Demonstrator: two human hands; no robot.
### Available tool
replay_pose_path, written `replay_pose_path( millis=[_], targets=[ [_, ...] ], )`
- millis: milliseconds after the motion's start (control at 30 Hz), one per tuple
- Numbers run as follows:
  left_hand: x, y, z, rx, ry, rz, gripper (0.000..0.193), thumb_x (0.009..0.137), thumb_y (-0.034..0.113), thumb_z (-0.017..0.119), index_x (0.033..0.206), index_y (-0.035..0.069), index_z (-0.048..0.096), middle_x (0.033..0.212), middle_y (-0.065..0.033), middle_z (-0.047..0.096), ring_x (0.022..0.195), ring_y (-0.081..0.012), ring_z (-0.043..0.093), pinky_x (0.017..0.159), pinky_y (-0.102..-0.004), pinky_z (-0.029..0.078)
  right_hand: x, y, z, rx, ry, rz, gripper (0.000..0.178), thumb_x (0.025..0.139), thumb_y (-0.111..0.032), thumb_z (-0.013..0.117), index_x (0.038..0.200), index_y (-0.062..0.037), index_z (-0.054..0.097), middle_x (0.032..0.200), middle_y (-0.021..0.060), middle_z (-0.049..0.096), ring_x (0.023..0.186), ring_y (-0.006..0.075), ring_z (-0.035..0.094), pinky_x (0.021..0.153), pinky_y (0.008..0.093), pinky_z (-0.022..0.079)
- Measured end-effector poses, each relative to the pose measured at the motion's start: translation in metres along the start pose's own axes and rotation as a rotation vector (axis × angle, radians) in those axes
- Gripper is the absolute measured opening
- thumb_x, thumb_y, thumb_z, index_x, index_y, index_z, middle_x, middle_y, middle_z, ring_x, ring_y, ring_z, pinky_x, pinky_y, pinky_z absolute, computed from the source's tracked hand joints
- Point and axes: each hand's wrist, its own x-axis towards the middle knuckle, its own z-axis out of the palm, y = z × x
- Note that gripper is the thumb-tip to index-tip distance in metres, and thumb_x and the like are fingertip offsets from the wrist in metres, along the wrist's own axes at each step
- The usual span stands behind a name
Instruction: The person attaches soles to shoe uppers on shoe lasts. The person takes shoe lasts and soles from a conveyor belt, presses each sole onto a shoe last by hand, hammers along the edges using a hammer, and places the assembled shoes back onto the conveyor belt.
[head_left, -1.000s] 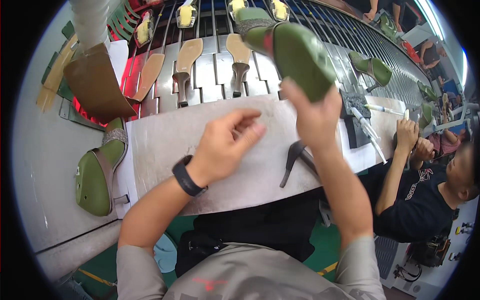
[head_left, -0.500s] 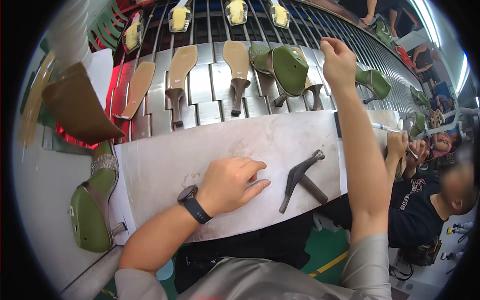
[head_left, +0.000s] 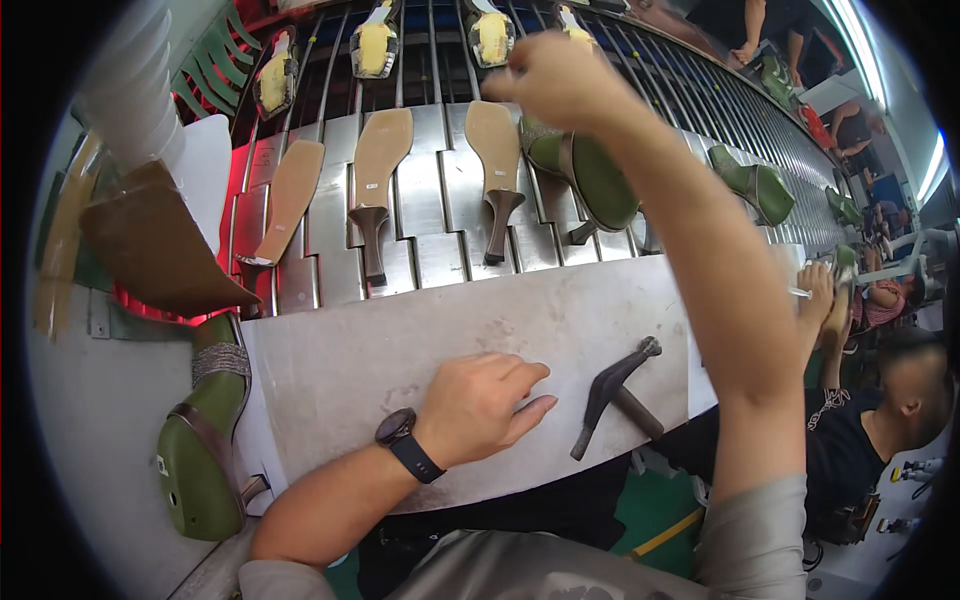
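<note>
My left hand (head_left: 485, 408), with a dark watch (head_left: 396, 427) on its wrist, rests on the pale work board (head_left: 350, 350). Its fingers are loosely bent, the thumb apart, holding nothing. A shoemaker's hammer (head_left: 608, 392) lies to its right. My right hand (head_left: 565, 82), somewhat blurred, reaches over the metal conveyor (head_left: 430, 225), thumb and forefinger apart with nothing visible between them. Below that hand stands a green heeled shoe (head_left: 597, 185), partly covered by my forearm. Left of it lie two tan heeled soles (head_left: 494, 150) and a flat tan sole (head_left: 292, 195).
Several yellow-filled shoe pieces (head_left: 374, 50) lie on the conveyor's far bars. Another green heeled shoe (head_left: 198, 460) is at the board's left, below a brown cardboard flap (head_left: 160, 245). A co-worker (head_left: 860, 430) sits close on the right, and more green shoes (head_left: 752, 182) stand farther along.
My right hand has swung left and away from me, over the green shoe. My left hand stays on the board. The whole view has shifted slightly, so the scene sits lower.
</note>
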Motion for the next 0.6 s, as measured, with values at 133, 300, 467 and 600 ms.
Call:
replay_pose_path(
  millis=[133,300,467,600],
  targets=[
    [-0.002,-0.004,-0.002,-0.046,0.009,0.018,0.025,0.086,0.017,0.084,0.106,0.006,0.073,0.08,-0.0054,0.069,0.073,-0.0263,0.069,0.065,-0.0392,0.055,-0.031,-0.032,0.095,-0.422,-0.489,-0.167,0.034,0.087,-0.024,0.071,0.111,-0.0003,0.077,0.114,0.0195,0.078,0.11,0.0365,0.075,0.094,0.0461,0.06],
    [-0.003,-0.003,-0.003,-0.053,0.001,-0.005,0.025,0.086,0.018,0.083,0.106,0.007,0.073,0.082,-0.006,0.07,0.075,-0.0269,0.069,0.066,-0.0391,0.055,0.009,-0.013,0.069,-0.286,-0.17,-0.008,0.02,0.088,-0.017,0.07,0.099,-0.0023,0.08,0.104,0.0194,0.079,0.101,0.0343,0.077,0.086,0.0424,0.062],
    [-0.004,-0.01,-0.004,-0.043,0.02,0.0,0.025,0.087,0.02,0.083,0.106,0.008,0.072,0.081,-0.0062,0.068,0.073,-0.0267,0.068,0.064,-0.0394,0.054,0.094,0.059,0.014,0.445,0.202,0.231,0.037,0.096,-0.017,0.069,0.125,0.0048,0.072,0.098,0.0142,0.078,0.073,0.0226,0.079,0.06,0.0328,0.061],
    [-0.002,-0.011,-0.005,-0.01,0.002,0.009,0.026,0.087,0.024,0.083,0.105,0.009,0.072,0.078,-0.0043,0.065,0.069,-0.0255,0.065,0.061,-0.0392,0.051,0.16,0.095,0.009,0.16,0.408,0.058,0.044,0.085,-0.031,0.083,0.123,-0.0085,0.077,0.144,0.0253,0.064,0.135,0.05,0.057,0.11,0.0547,0.048]
  ],
)
